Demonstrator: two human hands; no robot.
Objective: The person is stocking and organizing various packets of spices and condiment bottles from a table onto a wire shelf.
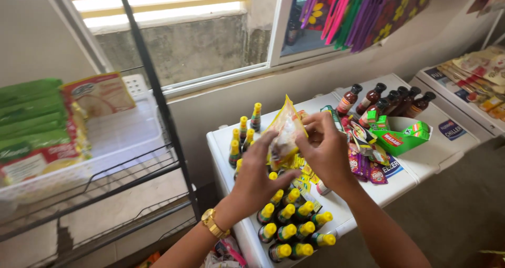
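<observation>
Both my hands hold one small clear sachet with yellow edges (284,131), raised above a white chest freezer lid (421,165). My left hand (258,176), with a gold watch on its wrist, grips the sachet's lower left side. My right hand (326,149) pinches its right edge. Below the hands stand several small dark bottles with yellow caps (294,226). More yellow sachets (302,181) lie under my hands, partly hidden.
A green display carton (402,134) and dark sauce bottles with black caps (389,99) stand at the lid's far right. A black wire rack (163,115) on the left holds a white tray with green and red packets (37,131). Colourful bags hang by the window.
</observation>
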